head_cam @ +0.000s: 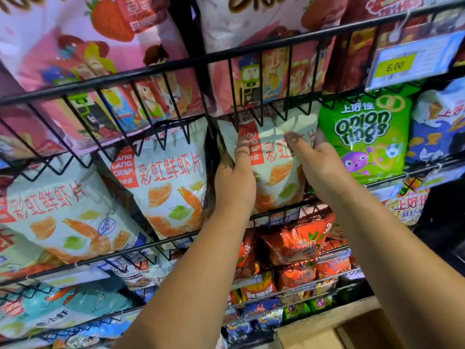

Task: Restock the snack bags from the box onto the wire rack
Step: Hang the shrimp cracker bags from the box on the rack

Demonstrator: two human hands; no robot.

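A white shrimp-crisp bag (pixel 274 170) with red characters stands in the middle tier of the black wire rack (pixel 176 65). My left hand (pixel 234 180) grips its left edge, and my right hand (pixel 317 167) holds its right edge with the thumb on its front. Both hands press the bag in behind the rack's front wire. Two matching bags (pixel 171 187) sit to its left in the same tier. A corner of the cardboard box (pixel 324 331) shows at the bottom right, its inside hidden.
A green onion rings bag (pixel 364 139) sits just right of my right hand. Pink strawberry snack bags (pixel 105 46) fill the tier above, with a yellow 6.00 price tag (pixel 402 65) at the right. Orange and mixed small bags (pixel 297 243) fill the lower tiers.
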